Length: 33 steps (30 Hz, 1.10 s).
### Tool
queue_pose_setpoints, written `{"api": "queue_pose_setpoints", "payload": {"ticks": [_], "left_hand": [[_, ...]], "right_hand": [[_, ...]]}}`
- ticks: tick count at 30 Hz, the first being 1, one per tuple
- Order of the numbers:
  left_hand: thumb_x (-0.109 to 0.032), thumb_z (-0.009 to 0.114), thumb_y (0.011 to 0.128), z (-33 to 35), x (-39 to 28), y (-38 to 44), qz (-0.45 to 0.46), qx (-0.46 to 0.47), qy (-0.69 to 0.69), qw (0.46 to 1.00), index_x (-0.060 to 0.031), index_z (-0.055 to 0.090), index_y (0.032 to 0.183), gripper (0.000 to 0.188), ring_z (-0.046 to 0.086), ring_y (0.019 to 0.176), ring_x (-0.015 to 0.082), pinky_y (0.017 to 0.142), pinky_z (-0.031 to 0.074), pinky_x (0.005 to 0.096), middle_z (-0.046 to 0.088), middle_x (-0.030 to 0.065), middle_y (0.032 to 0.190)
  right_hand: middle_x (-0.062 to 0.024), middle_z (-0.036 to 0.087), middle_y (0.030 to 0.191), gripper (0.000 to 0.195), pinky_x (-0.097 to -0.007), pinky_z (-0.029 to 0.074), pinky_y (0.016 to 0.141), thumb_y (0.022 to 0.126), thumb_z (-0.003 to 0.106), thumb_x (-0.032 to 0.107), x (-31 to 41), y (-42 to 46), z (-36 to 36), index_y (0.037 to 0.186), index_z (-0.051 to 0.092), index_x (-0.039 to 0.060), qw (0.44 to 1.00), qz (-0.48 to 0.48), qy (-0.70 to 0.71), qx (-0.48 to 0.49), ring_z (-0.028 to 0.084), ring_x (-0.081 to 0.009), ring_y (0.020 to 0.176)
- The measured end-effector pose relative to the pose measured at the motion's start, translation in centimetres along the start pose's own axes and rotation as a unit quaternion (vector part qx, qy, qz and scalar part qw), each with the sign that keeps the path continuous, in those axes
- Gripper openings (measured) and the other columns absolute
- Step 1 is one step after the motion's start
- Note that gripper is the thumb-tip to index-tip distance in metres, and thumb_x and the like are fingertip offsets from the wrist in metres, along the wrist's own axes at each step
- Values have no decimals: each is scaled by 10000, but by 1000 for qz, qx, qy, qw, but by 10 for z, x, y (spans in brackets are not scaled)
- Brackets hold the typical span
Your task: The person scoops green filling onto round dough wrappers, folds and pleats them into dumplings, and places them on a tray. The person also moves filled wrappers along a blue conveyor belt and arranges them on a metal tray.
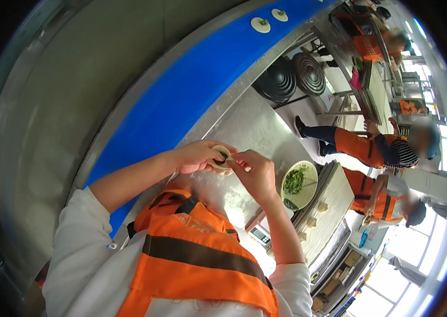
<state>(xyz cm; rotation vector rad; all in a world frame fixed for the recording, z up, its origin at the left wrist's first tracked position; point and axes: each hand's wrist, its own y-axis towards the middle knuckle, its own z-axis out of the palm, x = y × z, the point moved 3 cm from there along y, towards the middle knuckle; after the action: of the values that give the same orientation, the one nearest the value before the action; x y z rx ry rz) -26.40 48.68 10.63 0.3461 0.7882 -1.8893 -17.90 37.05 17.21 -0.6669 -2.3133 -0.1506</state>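
My left hand (pixel 197 156) cups a round dough wrapper (pixel 218 149) with dark green filling inside it. The fingertips of my right hand (pixel 256 172) pinch the wrapper's near right edge, so both hands hold the same piece above the steel worktop (pixel 243 123). The dough is partly gathered up around the filling, which still shows through an opening on top. Just right of my right hand stands a pale bowl (pixel 313 192) with chopped green filling (pixel 295 180) and what looks like a utensil handle in it.
A blue conveyor belt (pixel 160 103) runs past on the left, carrying filling-topped dough rounds (pixel 261 25) at its far end. Beyond the bowl, shaped buns (pixel 322 206) sit on stacked boards (pixel 332 190). A digital scale (pixel 260 234) is beside my right forearm. Several co-workers stand at the right.
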Motion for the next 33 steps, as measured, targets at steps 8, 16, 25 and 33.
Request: {"api": "queue_pose_setpoints", "payload": {"ticks": [8,16,25,33], "left_hand": [[-67,389,868,-47,31,-11,8,-128,-49,991,-9,526,1133,304,584,881,174,783,480,300,595,97,970],[4,350,839,-76,64,-39,78,-178,-232,953,6,509,1137,337,540,1065,293,898,461,382,531,179,1170],[36,351,828,-106,62,-53,124,-200,-290,928,27,544,1075,313,537,1063,337,906,454,391,536,195,1144],[20,386,840,-119,65,-60,136,-223,-288,921,18,552,1060,276,543,1048,368,873,477,453,531,219,1134]], "right_hand": [[-29,640,776,232,-261,484,580,744,682,93,-17,64,14,970,636,70,965,-7,184,187,610,-101,703],[-35,602,894,339,-236,467,630,772,674,237,-175,276,6,1007,617,1,916,205,328,-105,552,-110,784],[-181,620,974,666,-352,474,758,589,806,352,-230,422,19,1028,580,-94,929,287,132,-193,599,-273,925],[-179,605,951,631,-353,462,788,526,820,348,-174,398,45,978,594,-29,955,294,6,-32,584,-284,896]]}}
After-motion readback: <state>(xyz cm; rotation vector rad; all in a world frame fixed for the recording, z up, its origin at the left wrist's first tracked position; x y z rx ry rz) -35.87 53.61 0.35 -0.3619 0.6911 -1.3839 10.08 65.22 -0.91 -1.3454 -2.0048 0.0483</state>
